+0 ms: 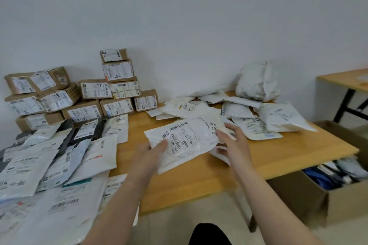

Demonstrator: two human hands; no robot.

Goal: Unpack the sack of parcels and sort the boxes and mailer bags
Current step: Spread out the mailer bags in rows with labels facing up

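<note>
A white mailer bag [185,141] with a barcode label is held just above the wooden table [278,157]. My left hand [153,152] grips its left edge, thumb on top. My right hand [229,141] holds its right end, fingers curled round the edge. Brown cardboard boxes [111,93] are stacked at the back left against the wall. Flat mailer bags [59,157], white, grey and black, overlap in a pile at the left. More white mailer bags [258,121] lie loose at the back right, with a crumpled white sack [254,81] behind them.
An open cardboard box [338,201] with dark items inside stands on the floor under the table's right end. A second wooden table [346,79] with black legs is at the far right. The white wall runs close behind the table.
</note>
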